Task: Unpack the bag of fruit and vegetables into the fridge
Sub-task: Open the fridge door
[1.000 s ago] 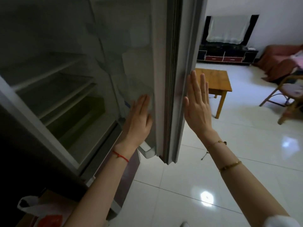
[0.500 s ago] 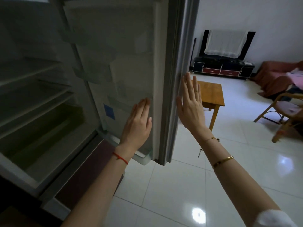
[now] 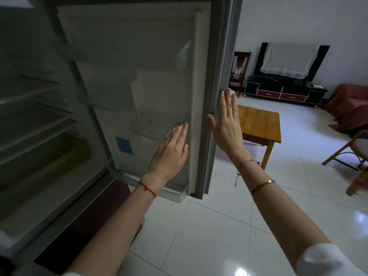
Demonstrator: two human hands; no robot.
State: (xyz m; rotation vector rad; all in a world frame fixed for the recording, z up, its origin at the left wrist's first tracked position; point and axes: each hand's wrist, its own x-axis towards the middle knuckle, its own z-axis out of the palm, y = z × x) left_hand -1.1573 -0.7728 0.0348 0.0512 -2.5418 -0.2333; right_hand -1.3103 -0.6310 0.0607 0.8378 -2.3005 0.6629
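Observation:
The fridge (image 3: pixel 29 136) stands open on the left, its shelves bare and dim. Its door (image 3: pixel 143 86) is swung out in front of me, inner side with door racks facing me. My left hand (image 3: pixel 171 154) lies flat on the door's inner panel near the lower right, fingers straight and together. My right hand (image 3: pixel 227 128) rests flat against the door's outer edge (image 3: pixel 217 96), fingers straight. Neither hand holds anything. The bag of fruit and vegetables is out of view.
A dark lower drawer front (image 3: pixel 83 220) sits under the open compartment. Past the door are a small wooden table (image 3: pixel 258 126), a black TV cabinet (image 3: pixel 284 92), a rattan chair (image 3: pixel 354 156) and a reddish sofa (image 3: pixel 350 104) on a glossy white tiled floor (image 3: pixel 219 236).
The door has swung wider and my view has turned right and up. Both hands stay on the door. The bag at the lower left has dropped out of view.

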